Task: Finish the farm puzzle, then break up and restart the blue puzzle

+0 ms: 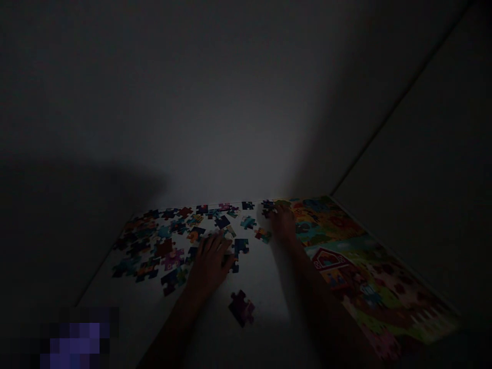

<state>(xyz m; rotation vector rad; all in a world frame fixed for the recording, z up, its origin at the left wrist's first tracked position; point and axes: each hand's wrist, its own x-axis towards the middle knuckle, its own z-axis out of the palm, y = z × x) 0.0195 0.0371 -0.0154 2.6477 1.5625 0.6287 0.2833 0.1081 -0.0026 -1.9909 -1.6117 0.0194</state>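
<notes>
The light is very dim. My left hand [210, 259] lies palm down on the white table among loose jigsaw puzzle pieces, its fingers spread and covering part of several. Just right of its fingertips is a dark teal puzzle piece [241, 246]. Farther back, my right hand [283, 225] has its fingers curled at a dark puzzle piece [268, 206] by the table's far edge; the grip is slightly blurred. A teal piece [248, 222] and a multicoloured piece [263, 235] lie to its left. Nearer me, a dark purple piece [242, 307] lies alone.
Many loose puzzle pieces [165, 248] spread across the table's left side. On the right, a colourful farm picture [369, 282] with a red barn lies under my right forearm. A pale wall [230, 128] rises behind the table [269, 312]. A pixelated purple patch covers the lower left corner.
</notes>
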